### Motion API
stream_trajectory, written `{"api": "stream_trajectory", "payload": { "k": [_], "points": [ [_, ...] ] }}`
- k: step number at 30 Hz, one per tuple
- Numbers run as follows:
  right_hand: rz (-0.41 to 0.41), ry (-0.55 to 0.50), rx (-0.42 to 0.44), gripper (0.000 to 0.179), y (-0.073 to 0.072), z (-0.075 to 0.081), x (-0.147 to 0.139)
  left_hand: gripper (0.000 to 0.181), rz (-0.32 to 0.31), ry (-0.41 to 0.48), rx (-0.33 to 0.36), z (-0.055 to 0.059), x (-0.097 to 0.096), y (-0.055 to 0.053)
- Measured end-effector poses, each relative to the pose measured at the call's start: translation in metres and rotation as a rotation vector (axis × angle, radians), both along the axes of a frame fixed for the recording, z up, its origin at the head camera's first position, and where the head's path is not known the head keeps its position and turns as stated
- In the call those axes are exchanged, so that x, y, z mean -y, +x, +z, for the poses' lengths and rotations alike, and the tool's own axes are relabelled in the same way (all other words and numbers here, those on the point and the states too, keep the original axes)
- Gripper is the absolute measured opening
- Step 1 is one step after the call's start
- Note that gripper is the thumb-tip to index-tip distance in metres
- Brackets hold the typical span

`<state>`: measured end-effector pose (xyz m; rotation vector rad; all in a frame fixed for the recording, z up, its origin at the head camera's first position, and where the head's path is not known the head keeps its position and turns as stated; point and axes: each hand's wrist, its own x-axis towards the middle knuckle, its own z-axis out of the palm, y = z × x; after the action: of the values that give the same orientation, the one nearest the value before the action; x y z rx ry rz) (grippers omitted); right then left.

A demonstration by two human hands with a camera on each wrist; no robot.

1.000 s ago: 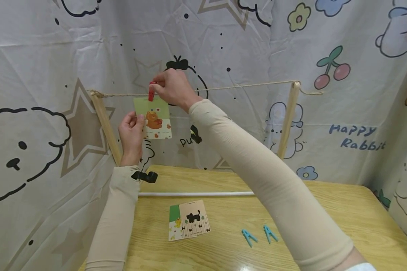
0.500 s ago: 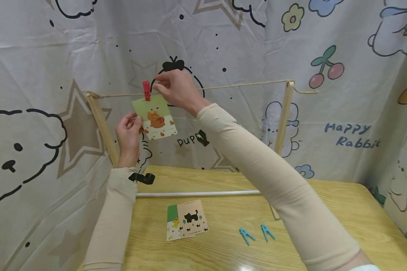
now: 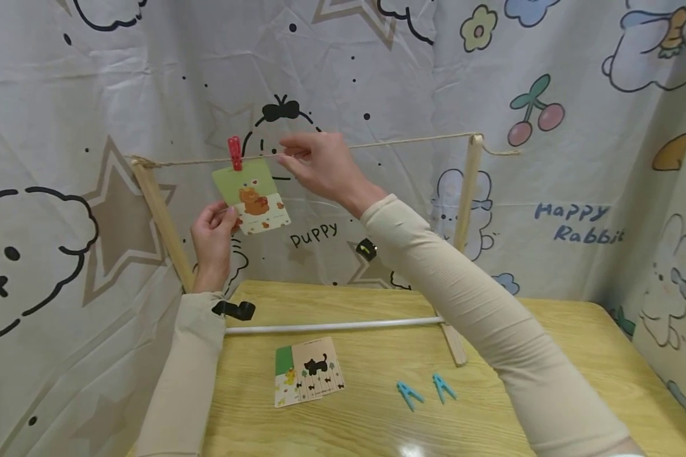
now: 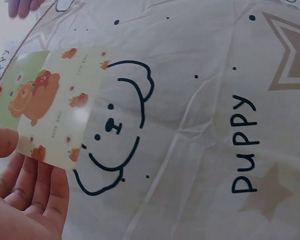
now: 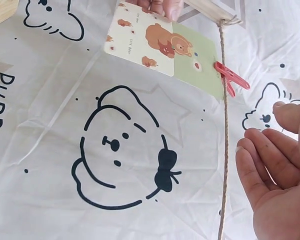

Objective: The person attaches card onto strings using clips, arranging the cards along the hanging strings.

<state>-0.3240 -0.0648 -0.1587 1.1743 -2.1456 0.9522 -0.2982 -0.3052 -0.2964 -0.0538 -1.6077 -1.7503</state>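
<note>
A green and white card printed with a brown bear hangs tilted from the twine line. A red clothespin clips its top edge to the twine. My left hand pinches the card's lower left edge, thumb in front and fingers behind. To the right of the clothespin, my right hand holds nothing, its fingers loosely bent by the twine. In the right wrist view a gap shows between that hand and the clothespin.
Wooden posts carry the twine at both ends, joined low down by a white rod. On the wooden table lie overlapping cards, the top one with a black cat, and two blue clothespins. A printed curtain hangs behind.
My right hand has let go of the red clothespin and moved right, away from it. The card now tilts, its lower end swung right. My left hand keeps its pinch on the card.
</note>
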Motion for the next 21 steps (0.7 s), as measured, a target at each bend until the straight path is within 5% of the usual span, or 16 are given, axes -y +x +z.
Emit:
{"api": "stream_trajectory", "payload": {
  "k": [21],
  "points": [
    [-0.063, -0.028, -0.013, 0.033, 0.022, -0.092, -0.1, 0.041, -0.03, -0.19, 0.146, -0.054, -0.003, 0.002]
  ]
}}
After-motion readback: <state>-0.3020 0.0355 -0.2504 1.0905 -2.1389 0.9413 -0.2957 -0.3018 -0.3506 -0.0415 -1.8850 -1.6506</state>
